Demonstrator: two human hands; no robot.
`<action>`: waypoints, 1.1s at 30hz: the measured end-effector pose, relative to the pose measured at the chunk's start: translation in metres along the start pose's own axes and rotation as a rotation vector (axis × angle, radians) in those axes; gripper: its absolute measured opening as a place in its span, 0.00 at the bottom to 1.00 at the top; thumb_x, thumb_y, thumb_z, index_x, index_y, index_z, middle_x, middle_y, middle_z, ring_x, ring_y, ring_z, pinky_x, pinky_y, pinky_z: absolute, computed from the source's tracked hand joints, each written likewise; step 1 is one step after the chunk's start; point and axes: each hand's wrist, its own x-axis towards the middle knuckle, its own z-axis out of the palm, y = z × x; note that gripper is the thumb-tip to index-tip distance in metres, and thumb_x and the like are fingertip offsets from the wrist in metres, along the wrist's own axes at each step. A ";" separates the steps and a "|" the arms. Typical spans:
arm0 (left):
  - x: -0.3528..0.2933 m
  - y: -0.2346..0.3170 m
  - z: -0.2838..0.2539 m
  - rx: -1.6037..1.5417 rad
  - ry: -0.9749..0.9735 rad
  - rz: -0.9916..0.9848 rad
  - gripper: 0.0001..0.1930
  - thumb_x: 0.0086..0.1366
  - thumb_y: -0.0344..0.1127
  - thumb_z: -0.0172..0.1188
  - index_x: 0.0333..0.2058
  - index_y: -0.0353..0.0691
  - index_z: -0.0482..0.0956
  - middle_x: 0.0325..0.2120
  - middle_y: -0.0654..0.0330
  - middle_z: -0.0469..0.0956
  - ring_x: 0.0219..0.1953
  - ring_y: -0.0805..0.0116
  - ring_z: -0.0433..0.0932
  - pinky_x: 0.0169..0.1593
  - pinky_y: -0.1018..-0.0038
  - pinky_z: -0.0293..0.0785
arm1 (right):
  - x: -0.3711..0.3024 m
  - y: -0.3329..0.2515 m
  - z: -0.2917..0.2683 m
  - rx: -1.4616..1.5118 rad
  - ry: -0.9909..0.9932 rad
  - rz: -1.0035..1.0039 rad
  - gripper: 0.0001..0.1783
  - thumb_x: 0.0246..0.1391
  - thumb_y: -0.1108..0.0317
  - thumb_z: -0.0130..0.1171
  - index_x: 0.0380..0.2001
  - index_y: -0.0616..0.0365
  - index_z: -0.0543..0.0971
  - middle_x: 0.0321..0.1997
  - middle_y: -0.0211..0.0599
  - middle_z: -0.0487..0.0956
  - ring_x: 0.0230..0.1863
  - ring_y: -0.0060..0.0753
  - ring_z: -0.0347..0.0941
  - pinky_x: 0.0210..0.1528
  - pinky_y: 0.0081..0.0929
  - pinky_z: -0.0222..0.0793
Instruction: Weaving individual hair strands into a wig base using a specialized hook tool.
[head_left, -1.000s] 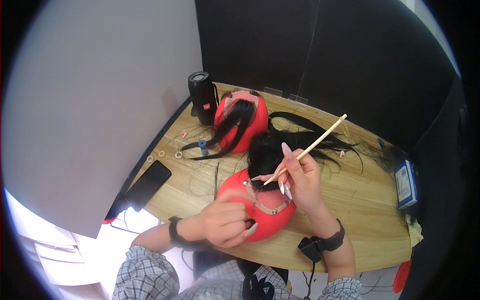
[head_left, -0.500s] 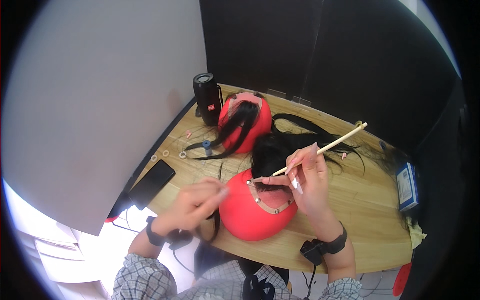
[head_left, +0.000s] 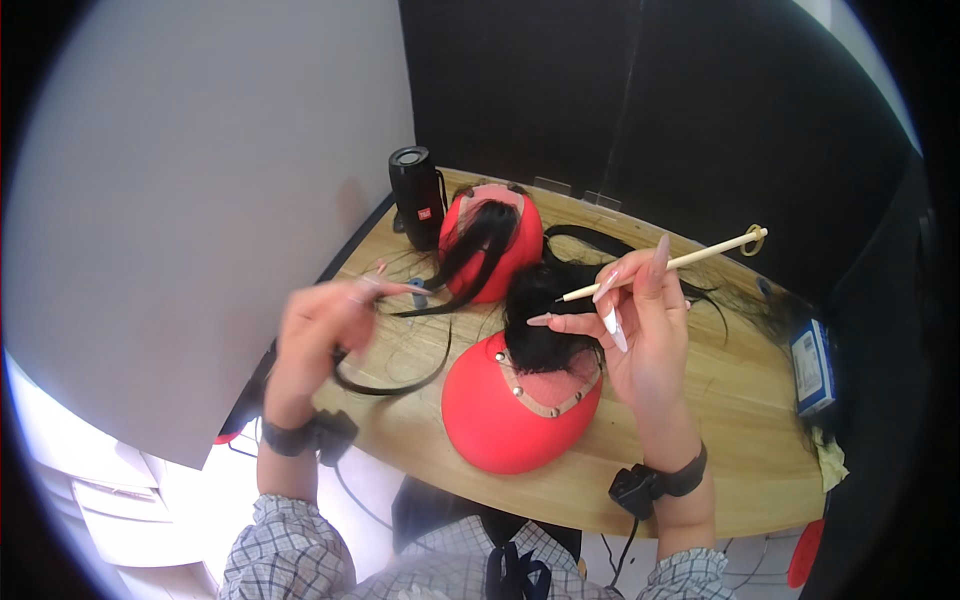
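My right hand (head_left: 645,330) grips a pale-handled wig hook (head_left: 690,258), its thin tip pointing left above the dark hair. Nearer me on the table lies a red head form (head_left: 520,430) with pink netting (head_left: 550,383) and a pinned beige band. Black hair (head_left: 540,325) covers its far side. My left hand (head_left: 325,325), slightly blurred, is raised left of the form with its fingers pinched together. From it a lock of black hair (head_left: 400,388) hangs and curves to the right. Behind stands a second red head form (head_left: 520,255), also with netting and black hair.
A black cylindrical speaker (head_left: 415,200) stands at the back left, beside the second form. A small blue spool (head_left: 418,297) sits near my left fingers. At the table's right edge are a blue-and-white box (head_left: 813,368) and a pale crumpled cloth (head_left: 831,466). Dark panels rise behind.
My left hand has moved up and left, away from the near form, drawing the lock along. My right hand has lifted slightly up and right with the wig hook.
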 end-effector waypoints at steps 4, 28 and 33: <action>0.013 -0.001 0.059 -0.151 -0.425 -0.121 0.15 0.69 0.32 0.46 0.26 0.34 0.76 0.10 0.67 0.65 0.16 0.81 0.64 0.38 0.76 0.71 | 0.004 -0.008 0.012 -0.005 -0.023 -0.058 0.19 0.67 0.55 0.36 0.33 0.60 0.67 0.28 0.32 0.67 0.23 0.16 0.67 0.36 0.44 0.83; 0.070 0.038 0.085 -0.234 -0.311 -0.056 0.17 0.66 0.33 0.50 0.17 0.33 0.72 0.11 0.67 0.64 0.16 0.80 0.61 0.23 0.80 0.59 | -0.009 -0.004 0.003 -0.707 -0.384 0.345 0.05 0.48 0.78 0.62 0.31 0.63 0.82 0.23 0.30 0.77 0.21 0.15 0.69 0.22 0.16 0.64; 0.073 0.034 0.069 -0.245 -0.175 0.111 0.16 0.69 0.34 0.48 0.24 0.32 0.76 0.12 0.69 0.65 0.16 0.82 0.62 0.23 0.83 0.60 | -0.004 -0.008 -0.001 -0.591 -0.198 0.197 0.04 0.54 0.76 0.57 0.28 0.64 0.80 0.23 0.29 0.76 0.21 0.15 0.70 0.22 0.13 0.63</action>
